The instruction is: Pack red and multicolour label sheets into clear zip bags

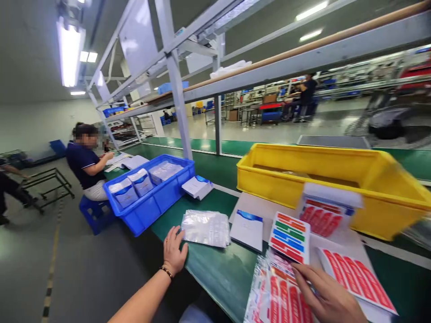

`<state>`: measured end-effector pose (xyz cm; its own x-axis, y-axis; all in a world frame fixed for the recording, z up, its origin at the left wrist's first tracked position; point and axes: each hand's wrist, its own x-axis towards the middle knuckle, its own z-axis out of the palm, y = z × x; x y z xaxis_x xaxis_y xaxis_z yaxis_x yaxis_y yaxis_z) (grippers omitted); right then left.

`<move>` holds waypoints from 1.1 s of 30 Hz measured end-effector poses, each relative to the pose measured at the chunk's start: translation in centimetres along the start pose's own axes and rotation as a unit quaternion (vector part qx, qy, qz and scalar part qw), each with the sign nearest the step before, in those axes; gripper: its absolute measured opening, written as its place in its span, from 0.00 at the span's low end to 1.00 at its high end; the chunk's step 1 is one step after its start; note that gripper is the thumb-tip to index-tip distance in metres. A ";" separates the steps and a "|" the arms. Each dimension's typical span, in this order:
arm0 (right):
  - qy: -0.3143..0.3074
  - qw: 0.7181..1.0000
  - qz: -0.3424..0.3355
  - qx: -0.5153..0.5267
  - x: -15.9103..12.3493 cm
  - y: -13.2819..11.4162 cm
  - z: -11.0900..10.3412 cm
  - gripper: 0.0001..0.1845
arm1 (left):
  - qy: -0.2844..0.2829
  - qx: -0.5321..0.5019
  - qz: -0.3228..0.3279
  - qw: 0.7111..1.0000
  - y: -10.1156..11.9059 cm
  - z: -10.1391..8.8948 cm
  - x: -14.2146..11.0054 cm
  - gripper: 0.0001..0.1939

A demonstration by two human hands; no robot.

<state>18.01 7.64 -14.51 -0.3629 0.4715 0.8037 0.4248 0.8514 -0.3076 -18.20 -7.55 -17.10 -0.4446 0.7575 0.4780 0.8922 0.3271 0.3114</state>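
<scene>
My left hand (175, 251) rests at the near edge of the green table, fingers spread, with its fingertips at the corner of a stack of clear plastic bags (205, 228). My right hand (328, 287) has thumb and forefinger closed together at the lower edge of a sticker sheet (290, 235) with orange, green, blue and red strips. Below those fingertips lies a pile of bagged red sticker sheets (281, 291). A white booklet (247, 229) with a blue band lies between the bags and the sticker sheet. To the right is a stack of red-striped sheets (357, 278).
A blue bin (151, 197) with packed bags stands at the left, beside more white booklets (197, 186). A long yellow bin (323, 179) is behind the sheets, with a clear plastic box (328, 208) in front. A seated co-worker (87, 157) is at the far left. A metal shelf frame rises overhead.
</scene>
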 end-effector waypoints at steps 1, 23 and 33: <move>-0.008 1.000 -0.022 -0.006 0.4 -0.2 -0.1 0.13 | 0.000 0.002 0.002 1.000 -0.1 0.1 0.1 0.21; -0.276 0.945 0.158 -0.074 2.2 -3.4 -1.3 0.14 | 0.011 0.047 0.038 0.998 -0.4 0.0 1.7 0.23; -0.353 0.886 0.270 -0.135 2.2 -4.4 -2.1 0.13 | 0.059 0.037 -0.034 0.997 2.4 -1.4 1.4 0.25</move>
<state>17.11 4.47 -10.35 -0.4334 0.9008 0.0289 0.8429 0.4164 -0.3408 -16.79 -6.48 -14.57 -0.5071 0.6613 0.5528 0.8608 0.4205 0.2866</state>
